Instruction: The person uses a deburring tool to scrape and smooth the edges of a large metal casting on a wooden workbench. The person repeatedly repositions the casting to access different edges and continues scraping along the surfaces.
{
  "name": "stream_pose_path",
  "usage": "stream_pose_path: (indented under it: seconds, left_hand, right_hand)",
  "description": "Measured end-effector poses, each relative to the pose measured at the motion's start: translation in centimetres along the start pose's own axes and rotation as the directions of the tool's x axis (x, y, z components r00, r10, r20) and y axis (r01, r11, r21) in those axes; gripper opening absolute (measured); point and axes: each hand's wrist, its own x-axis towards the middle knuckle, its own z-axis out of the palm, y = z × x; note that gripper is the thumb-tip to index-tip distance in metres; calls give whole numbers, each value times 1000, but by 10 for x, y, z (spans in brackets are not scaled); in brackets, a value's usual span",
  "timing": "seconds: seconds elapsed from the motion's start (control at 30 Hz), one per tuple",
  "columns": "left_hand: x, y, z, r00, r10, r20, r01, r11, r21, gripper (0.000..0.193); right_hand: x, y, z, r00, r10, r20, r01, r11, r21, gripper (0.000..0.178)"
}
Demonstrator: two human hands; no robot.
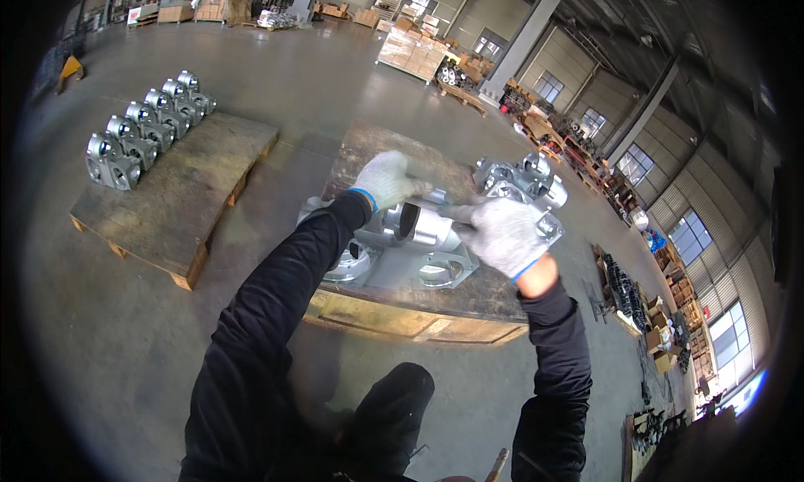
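Observation:
Both my hands wear whitish knit gloves and hover over a silver metal casting with a round bore and flanged openings, standing on a wooden pallet. Behind its left part is my left hand, thumb apart from the fingers, with no held thing visible. My right hand is at the casting's right end, its fingers pointing left and smeared by motion. Whether it grips anything is unclear. A small silver cylindrical piece shows between the hands. Beyond my right hand are more silver castings, partly covered by it.
Another wooden pallet lies to the left, with a row of several similar castings along its far left edge. Loaded pallets and cartons line the hall's far side. Dark parts lie on the right. My knee is below the near pallet.

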Motion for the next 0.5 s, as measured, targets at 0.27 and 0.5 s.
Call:
stream_pose_path:
  seconds: [0.27,0.5]
  left_hand:
    - [-7,-6,9,981,171,-95,-158,979,128,36]
    - [1,-15,9,991,125,-40,-106,943,315,31]
  right_hand:
    - [-15,-27,-4,988,152,-15,-152,988,29,25]
    - [-38,-29,14,983,-21,-182,36,996,77,26]
